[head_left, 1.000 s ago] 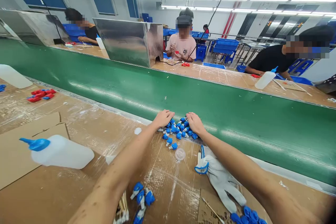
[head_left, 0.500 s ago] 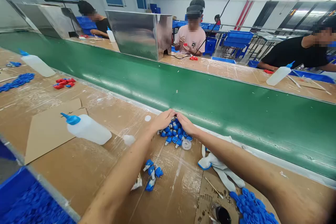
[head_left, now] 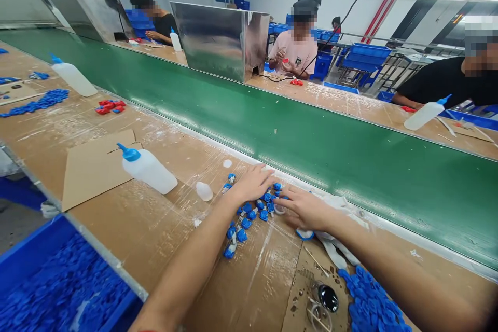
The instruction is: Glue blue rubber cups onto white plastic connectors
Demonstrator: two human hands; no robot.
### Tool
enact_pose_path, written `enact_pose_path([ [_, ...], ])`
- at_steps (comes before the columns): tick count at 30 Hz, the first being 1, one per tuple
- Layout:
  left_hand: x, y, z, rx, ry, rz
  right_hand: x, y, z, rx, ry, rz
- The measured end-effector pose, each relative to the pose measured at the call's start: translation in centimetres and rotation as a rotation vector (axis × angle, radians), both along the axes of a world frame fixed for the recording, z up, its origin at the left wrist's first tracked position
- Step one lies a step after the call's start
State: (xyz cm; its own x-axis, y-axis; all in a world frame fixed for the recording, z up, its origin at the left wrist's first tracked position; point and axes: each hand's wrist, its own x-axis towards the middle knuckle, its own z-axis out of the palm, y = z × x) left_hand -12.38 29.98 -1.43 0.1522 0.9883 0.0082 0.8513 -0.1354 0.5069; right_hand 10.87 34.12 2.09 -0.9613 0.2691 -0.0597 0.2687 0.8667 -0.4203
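My left hand (head_left: 253, 185) lies open, palm down, over the far side of a loose group of small blue pieces with silvery-white ends (head_left: 246, 223). Its fingers point right and hide some of them. Across from it, my right hand (head_left: 309, 208) is open with fingers apart, its tips beside the right edge of the group. Under those fingers a clear round item (head_left: 279, 209) is partly covered. Neither hand grips anything. A white glove with a blue cuff (head_left: 330, 249) lies below my right wrist.
A green conveyor belt (head_left: 218, 98) runs beyond the table edge. White squeeze bottle (head_left: 150, 170) and cardboard sheet (head_left: 95, 171) lie left. Near my right forearm are a jar of dark liquid (head_left: 327, 296), a cotton swab (head_left: 316, 261) and a blue heap (head_left: 373, 301). Several people sit opposite.
My hands have moved apart, from fingertips touching around the pile to spread over it. The blue pieces now lie more spread out, nearer the few that were separate. The view has shifted.
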Motion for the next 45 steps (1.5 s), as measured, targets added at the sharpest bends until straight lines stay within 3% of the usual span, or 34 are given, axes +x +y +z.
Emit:
enact_pose_path([
  [3, 1.6, 1.7, -0.2, -0.03, 0.053, -0.122, 0.1, -1.6, 0.6, 0.042, -0.04, 0.033],
  [6, 2.4, 1.4, -0.4, -0.019, 0.085, -0.216, -0.2, -1.2, 3.4, 0.002, 0.071, 0.057],
  [8, 2.5, 0.0, -0.5, 0.007, 0.105, -0.236, -2.0, 0.4, 5.3, 0.0, 0.174, -0.005],
  [10, 2.9, -1.8, -0.6, 0.028, 0.131, -0.229, -5.9, 2.5, 6.1, 0.073, 0.2, -0.11],
  [12, 3.4, -3.8, -0.6, 0.042, 0.158, -0.216, -11.4, 4.5, 5.4, 0.098, 0.172, -0.136],
  [16, 4.1, -7.7, -0.2, 0.056, 0.198, -0.224, -22.0, 6.1, 1.8, 0.096, 0.088, -0.147],
  [19, 3.2, -9.6, 0.6, 0.093, 0.185, -0.245, -26.2, 5.6, -0.3, 0.089, 0.062, -0.106],
  [21, 1.8, -9.8, 1.4, 0.133, 0.168, -0.129, -26.8, 5.3, -0.8, 0.087, 0.072, -0.074],
  [23, 0.3, -8.9, 1.9, 0.138, 0.173, 0.071, -25.7, 5.6, -0.5, 0.089, 0.103, -0.063],
  [25, -0.8, -7.4, 1.9, 0.108, 0.187, 0.215, -22.5, 6.5, 0.2, 0.096, 0.144, -0.1],
  [28, -1.2, -5.0, 0.9, 0.051, 0.189, 0.349, -14.6, 7.1, 0.6, 0.123, 0.174, -0.244],
  [30, -0.6, -4.2, 0.2, 0.014, 0.185, 0.383, -9.0, 5.5, -0.1, 0.139, 0.133, -0.351],
  [32, 0.0, -4.1, -0.2, -0.005, 0.184, 0.365, -4.8, 2.4, -1.6, 0.136, 0.045, -0.423],
  [34, 0.6, -4.9, -0.2, -0.008, 0.19, 0.317, -2.6, -1.3, -3.4, 0.119, -0.035, -0.457],
  [38, 1.4, -8.4, -0.1, -0.014, 0.198, 0.175, -2.5, -6.7, -5.3, 0.077, -0.082, -0.452],
  [41, 1.5, -11.3, 0.2, -0.021, 0.192, 0.065, -2.4, -7.8, -3.8, 0.034, -0.05, -0.413],
  [45, 1.4, -12.2, 1.4, -0.009, 0.216, 0.002, 2.3, -7.0, 1.4, 0.047, 0.093, -0.464],
])
